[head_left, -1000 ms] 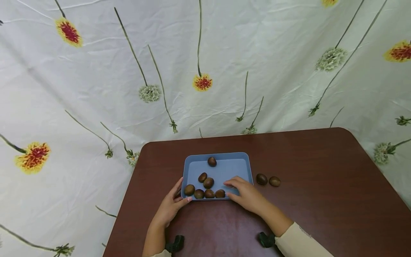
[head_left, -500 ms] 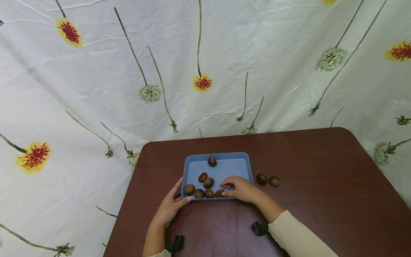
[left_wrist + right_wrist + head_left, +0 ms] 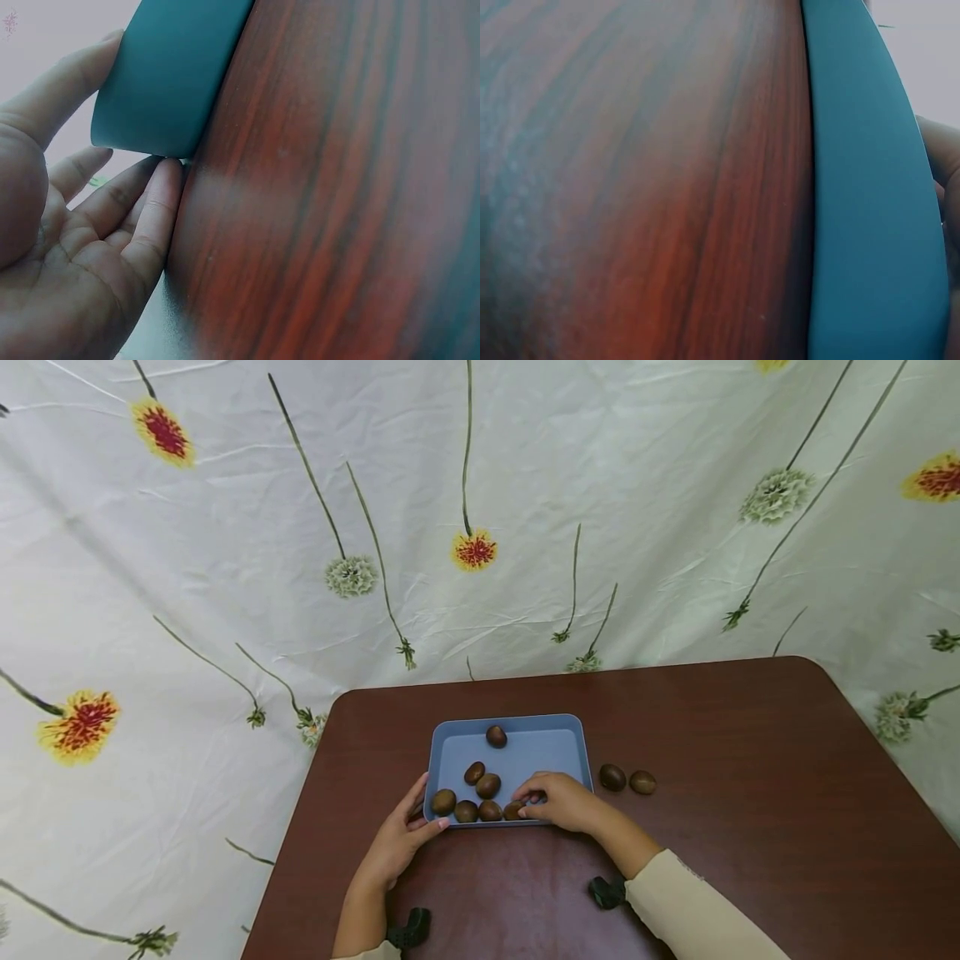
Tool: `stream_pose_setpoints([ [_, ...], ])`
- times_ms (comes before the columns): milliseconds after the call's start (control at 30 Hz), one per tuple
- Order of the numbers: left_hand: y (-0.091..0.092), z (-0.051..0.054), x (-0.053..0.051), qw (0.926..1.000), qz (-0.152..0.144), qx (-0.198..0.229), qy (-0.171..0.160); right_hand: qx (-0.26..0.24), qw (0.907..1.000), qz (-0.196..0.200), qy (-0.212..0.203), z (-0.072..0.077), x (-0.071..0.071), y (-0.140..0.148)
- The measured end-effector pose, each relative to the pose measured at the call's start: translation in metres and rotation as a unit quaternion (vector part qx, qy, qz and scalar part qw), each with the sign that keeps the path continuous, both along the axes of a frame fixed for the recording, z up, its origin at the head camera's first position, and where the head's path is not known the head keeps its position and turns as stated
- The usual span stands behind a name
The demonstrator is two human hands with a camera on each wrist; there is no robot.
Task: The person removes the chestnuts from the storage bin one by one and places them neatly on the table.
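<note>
A shallow blue tray (image 3: 540,745) lies on the table with several shiny brown chestnuts inside, such as one chestnut (image 3: 497,736) near its far wall. My left hand (image 3: 395,845) holds the near left corner of the tray, its thumb on the near wall and its fingers along the left side. Inside the near right part, my right hand (image 3: 566,803) has curled fingers and its thumb at the rightmost chestnut (image 3: 513,811) of the front row, pinching it. That chestnut is partly hidden by the hand. In the right wrist view, the tray wall hides most of the hand.
Two more items lie on the brown table (image 3: 750,760) just right of the tray: a dark chestnut (image 3: 612,777) and a lighter chestnut (image 3: 642,782). A white cloth with printed flowers (image 3: 420,468) hangs behind the table.
My right hand has moved slightly left and its fingers have curled in, bringing the thumb to the rightmost chestnut of the front row. The left hand and the tray have stayed in place.
</note>
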State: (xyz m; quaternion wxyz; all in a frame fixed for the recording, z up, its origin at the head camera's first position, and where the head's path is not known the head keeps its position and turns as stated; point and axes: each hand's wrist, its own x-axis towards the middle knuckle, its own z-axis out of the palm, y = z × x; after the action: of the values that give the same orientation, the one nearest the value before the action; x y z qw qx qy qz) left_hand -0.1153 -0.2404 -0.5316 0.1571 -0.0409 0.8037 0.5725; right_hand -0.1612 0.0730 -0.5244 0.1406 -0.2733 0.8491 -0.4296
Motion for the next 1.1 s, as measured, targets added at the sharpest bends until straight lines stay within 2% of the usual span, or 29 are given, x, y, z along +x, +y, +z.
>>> stream_pose_setpoints([
  [367, 0.001, -0.001, 0.0, 0.9999, 0.001, -0.016, 0.001, 0.006, 0.9996, -0.029, 0.0, -0.001, 0.002, 0.001],
  [700, 0.001, -0.001, 0.0, 0.9999, 0.001, -0.015, -0.003, -0.037, 0.9963, -0.076, -0.012, 0.0, 0.002, 0.003],
  [800, 0.001, 0.0, 0.0, 1.0, 0.0, -0.007, -0.003, -0.075, 0.9927, -0.092, -0.022, 0.001, 0.001, 0.004],
  [933, 0.001, 0.001, 0.0, 1.0, 0.002, 0.0, -0.004, -0.129, 0.9834, -0.119, -0.045, 0.004, 0.001, 0.008],
  [1100, 0.001, 0.001, 0.0, 1.0, 0.001, 0.003, -0.004, -0.165, 0.9701, -0.166, -0.062, 0.011, 0.005, 0.018],
])
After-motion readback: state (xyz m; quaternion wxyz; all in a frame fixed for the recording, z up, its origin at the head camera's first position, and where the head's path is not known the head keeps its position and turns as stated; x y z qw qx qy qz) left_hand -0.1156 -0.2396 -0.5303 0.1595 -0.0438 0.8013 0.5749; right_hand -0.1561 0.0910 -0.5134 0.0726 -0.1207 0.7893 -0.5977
